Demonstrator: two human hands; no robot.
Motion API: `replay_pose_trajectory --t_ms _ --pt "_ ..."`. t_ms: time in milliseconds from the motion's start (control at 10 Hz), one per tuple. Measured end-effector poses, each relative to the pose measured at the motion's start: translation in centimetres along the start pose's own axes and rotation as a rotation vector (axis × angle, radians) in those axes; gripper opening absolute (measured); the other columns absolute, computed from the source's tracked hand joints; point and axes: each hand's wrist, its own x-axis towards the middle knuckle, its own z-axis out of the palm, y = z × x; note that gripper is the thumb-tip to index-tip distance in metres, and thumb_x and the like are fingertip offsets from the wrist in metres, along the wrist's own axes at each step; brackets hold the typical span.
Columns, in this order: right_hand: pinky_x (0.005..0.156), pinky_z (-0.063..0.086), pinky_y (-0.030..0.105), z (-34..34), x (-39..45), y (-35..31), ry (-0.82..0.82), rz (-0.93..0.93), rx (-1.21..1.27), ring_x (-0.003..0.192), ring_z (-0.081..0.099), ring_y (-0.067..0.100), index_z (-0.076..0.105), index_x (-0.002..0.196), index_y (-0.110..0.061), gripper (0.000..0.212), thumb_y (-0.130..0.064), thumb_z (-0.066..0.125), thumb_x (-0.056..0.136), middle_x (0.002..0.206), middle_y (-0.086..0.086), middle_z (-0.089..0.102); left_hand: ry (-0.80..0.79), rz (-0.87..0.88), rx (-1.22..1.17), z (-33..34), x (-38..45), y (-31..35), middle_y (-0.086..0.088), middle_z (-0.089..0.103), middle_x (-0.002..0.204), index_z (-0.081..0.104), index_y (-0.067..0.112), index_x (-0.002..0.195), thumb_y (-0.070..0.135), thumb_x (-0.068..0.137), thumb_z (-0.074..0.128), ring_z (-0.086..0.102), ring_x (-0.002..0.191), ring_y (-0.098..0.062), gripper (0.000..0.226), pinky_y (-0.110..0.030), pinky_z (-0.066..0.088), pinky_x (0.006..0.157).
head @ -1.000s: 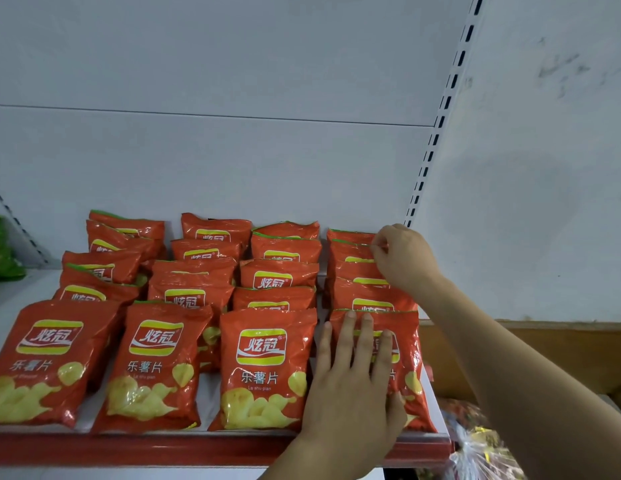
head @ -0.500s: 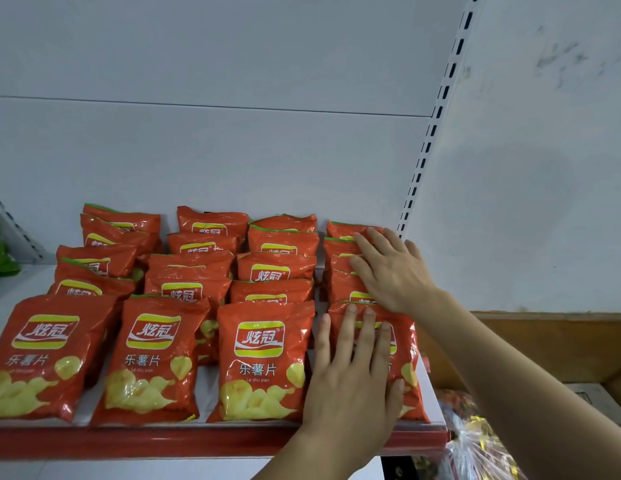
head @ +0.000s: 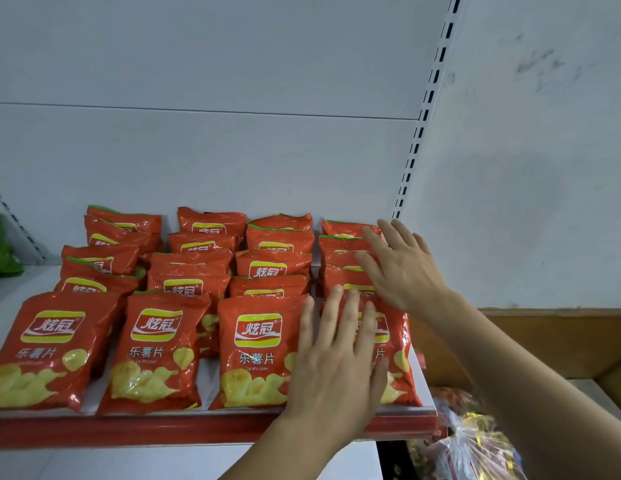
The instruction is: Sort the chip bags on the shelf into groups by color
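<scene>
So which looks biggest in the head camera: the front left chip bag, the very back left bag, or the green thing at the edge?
1. Front left chip bag, though it is nearest.
2. Back left bag, mostly hidden.
3. Green thing, cut off by the frame, so unsure.

1. The left hand (head: 340, 362) is lying flat, palm down, fingers straight and slightly spread, pointing forward.
2. The right hand (head: 402, 268) is reaching further forward, palm down, fingers straight, its forearm stretching in from the right.

A white metal shelf with a red front lip (head: 136, 432) carries four overlapping rows of glossy orange chip bags (head: 257, 351) running back from that lip toward the rear panel.
</scene>
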Motion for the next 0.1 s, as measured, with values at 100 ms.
replay_pose_trajectory --t_ms 100 --pt "0.132 0.014 0.053 -0.59 -1.29 -0.69 0.005 -0.023 0.008 0.164 0.008 0.025 0.024 0.167 -0.030 0.076 -0.071 0.010 0.104 0.176 0.001 0.021 -0.031 -0.062 0.004 -1.47 -0.24 -2.31 -0.009 0.027 0.172 0.035 0.017 0.162 0.066 0.105 0.028 0.010 0.162 -0.030 0.076 -0.061 0.015 0.128"
